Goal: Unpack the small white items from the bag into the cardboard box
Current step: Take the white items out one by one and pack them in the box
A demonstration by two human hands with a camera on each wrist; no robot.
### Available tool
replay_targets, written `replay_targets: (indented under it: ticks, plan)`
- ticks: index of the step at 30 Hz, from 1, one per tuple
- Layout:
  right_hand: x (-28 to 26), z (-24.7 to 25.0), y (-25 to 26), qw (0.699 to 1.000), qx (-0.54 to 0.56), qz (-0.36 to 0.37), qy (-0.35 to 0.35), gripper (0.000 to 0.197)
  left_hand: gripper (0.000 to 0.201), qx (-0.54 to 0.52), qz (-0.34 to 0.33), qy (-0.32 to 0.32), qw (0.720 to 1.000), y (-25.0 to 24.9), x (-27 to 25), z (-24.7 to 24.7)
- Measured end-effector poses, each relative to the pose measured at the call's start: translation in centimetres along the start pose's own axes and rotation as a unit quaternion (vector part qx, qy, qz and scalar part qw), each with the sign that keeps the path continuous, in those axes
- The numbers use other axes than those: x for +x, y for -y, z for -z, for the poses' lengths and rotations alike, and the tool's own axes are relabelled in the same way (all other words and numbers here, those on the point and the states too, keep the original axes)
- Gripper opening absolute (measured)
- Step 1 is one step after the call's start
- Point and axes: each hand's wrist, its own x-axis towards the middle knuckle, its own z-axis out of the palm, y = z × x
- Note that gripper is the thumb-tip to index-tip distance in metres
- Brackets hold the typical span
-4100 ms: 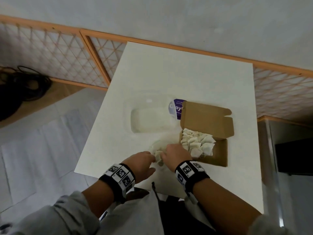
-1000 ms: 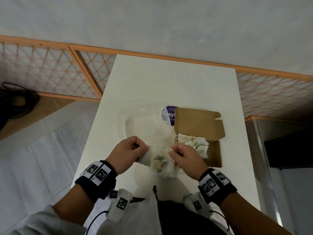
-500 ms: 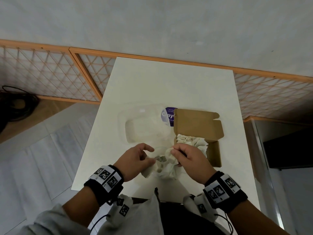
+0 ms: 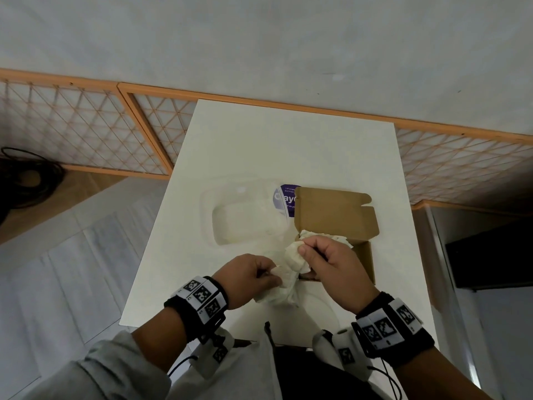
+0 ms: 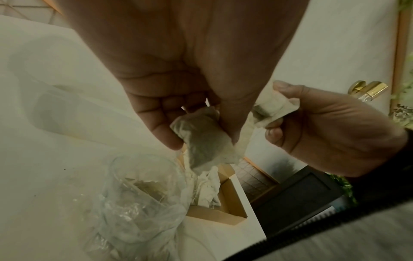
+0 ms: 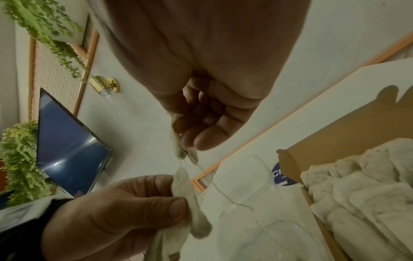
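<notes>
A: Between your two hands, what hung there?

B: Small white sachets. Your left hand [image 4: 250,278] pinched one sachet [image 5: 202,141] between thumb and fingertips, so that grip was pressed together on it. Your right hand [image 4: 331,262] pinched another sachet [image 5: 273,110], fingers curled round its edge. In the right wrist view a thin thread [image 6: 223,192] ran down from your right grip towards the left one.

A: And the bag?

B: The clear plastic bag [image 5: 138,203] lay crumpled on the white surface [image 4: 288,145], directly below your left grip. I could not tell how much was left inside it.

A: Where was the box?

B: The cardboard box [image 4: 364,255] sat just beyond your right grip, its lid [image 4: 334,215] standing open on the far side. White sachets in the box [image 6: 357,194] were heaped against the lid end; the near end showed bare cardboard.

A: Anything else?

B: A clear plastic tray [image 4: 245,223] lay beyond your left grip, beside the box, with a purple label [image 4: 285,197] showing at the lid's edge.
</notes>
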Motion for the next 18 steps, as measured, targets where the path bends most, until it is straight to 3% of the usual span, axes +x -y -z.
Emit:
replay_targets:
  ticks: [3, 10, 12, 16, 18]
  plan:
    - [0.6, -0.1, -0.9, 1.0, 0.005, -0.026, -0.005, 0.018, 0.013, -0.023, -0.015, -0.014, 1.0, 0.2, -0.6, 0.4]
    - [0.8, -1.2, -2.6, 0.99, -0.123, -0.046, 0.057, 0.028, 0.019, -0.074, -0.031, -0.038, 0.996, -0.4, -2.1, 2.0]
    - [0.6, -1.1, -1.7, 0.993, -0.101, -0.042, 0.047, 0.029, 0.019, -0.081, -0.032, -0.041, 0.995, -0.7, -2.3, 2.2]
    - [0.1, -0.5, 0.8, 0.997, -0.024, -0.015, 0.072, 0.048, 0.02, -0.084, -0.04, -0.034, 0.995, -1.2, -2.3, 2.2]
    - [0.1, -0.4, 1.7, 0.996, -0.006, 0.006, 0.084, 0.044, 0.022, -0.081, -0.043, -0.033, 0.995, -1.6, -2.3, 2.1]
